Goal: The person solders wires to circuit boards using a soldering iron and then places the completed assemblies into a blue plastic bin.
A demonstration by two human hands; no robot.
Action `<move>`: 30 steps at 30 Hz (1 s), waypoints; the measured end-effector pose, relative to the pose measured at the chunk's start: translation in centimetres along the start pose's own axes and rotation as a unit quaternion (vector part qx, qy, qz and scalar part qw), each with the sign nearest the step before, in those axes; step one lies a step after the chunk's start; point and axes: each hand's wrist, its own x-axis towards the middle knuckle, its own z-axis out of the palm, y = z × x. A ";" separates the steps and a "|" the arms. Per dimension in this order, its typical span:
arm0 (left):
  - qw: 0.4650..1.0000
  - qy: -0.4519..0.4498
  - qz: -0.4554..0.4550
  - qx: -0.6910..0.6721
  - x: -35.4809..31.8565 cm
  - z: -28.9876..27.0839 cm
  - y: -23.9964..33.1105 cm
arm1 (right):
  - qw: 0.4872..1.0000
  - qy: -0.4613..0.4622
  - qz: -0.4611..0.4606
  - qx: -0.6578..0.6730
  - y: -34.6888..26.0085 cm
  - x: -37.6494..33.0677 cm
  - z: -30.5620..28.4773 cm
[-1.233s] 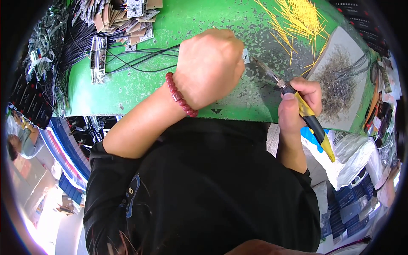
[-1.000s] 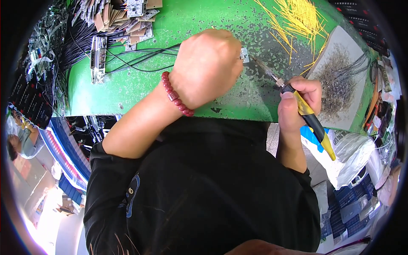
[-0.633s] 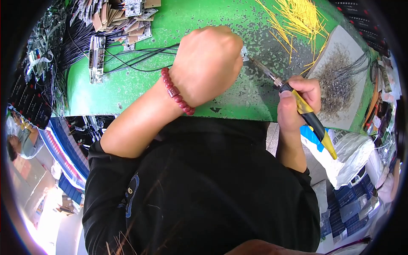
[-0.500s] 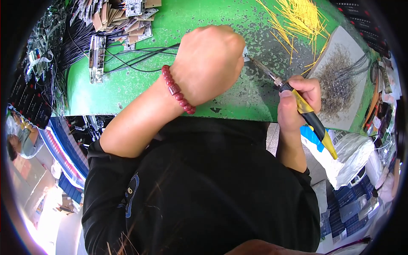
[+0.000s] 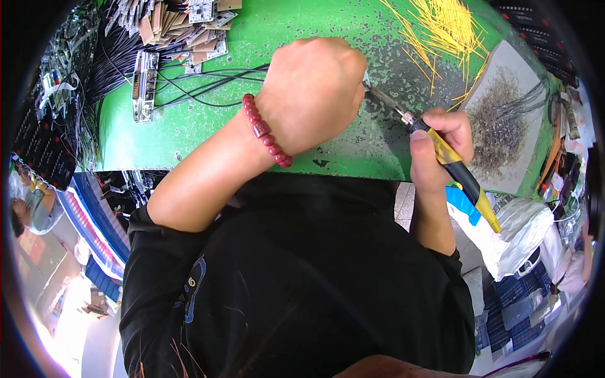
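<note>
My left hand (image 5: 312, 94), with a red bead bracelet (image 5: 266, 138) at the wrist, is a closed fist over the green bench (image 5: 252, 151). Black cables (image 5: 246, 74) run in from the left and pass beneath it. A small pale piece (image 5: 365, 76) peeks out past its knuckles; whatever the fingers grip is otherwise hidden. In my right hand (image 5: 435, 154) is a yellow and black soldering iron (image 5: 467, 183), held like a pen. Its metal tip points up and left, close to the pale piece; whether they touch cannot be made out.
Small circuit boards (image 5: 200, 11) are heaped at the far left, near a clear and metallic strip-like part (image 5: 144, 88). Thin yellow wires (image 5: 447, 28) are scattered at the far right. Beside my right hand lies a grey board (image 5: 518, 173) covered with dark crumbs.
My right hand and the soldering iron have shifted very slightly up and left. My left fist has barely moved, a touch to the right.
</note>
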 end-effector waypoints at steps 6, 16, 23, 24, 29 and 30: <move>1.000 -0.003 0.004 0.009 0.2 0.0 0.1 | 0.995 0.076 -0.050 0.042 0.8 -0.3 -0.3; 0.998 0.013 -0.011 0.056 -0.6 -0.1 -0.7 | 0.996 0.076 0.049 -0.001 -0.9 -0.2 1.6; 0.992 0.033 0.117 0.007 -1.1 1.8 0.4 | 0.987 0.099 0.015 -0.125 -0.5 -1.2 0.1; 0.989 0.044 0.138 -0.005 -1.2 2.3 0.2 | 0.989 0.101 0.007 -0.111 -0.2 -1.2 0.1; 0.965 0.070 0.247 -0.053 -2.7 -2.9 -1.6 | 0.984 0.125 0.018 -0.125 -1.4 -0.2 2.2; 0.966 0.101 0.235 -0.048 -3.7 -5.3 -2.4 | 0.983 0.121 0.022 -0.134 -1.6 -0.1 2.4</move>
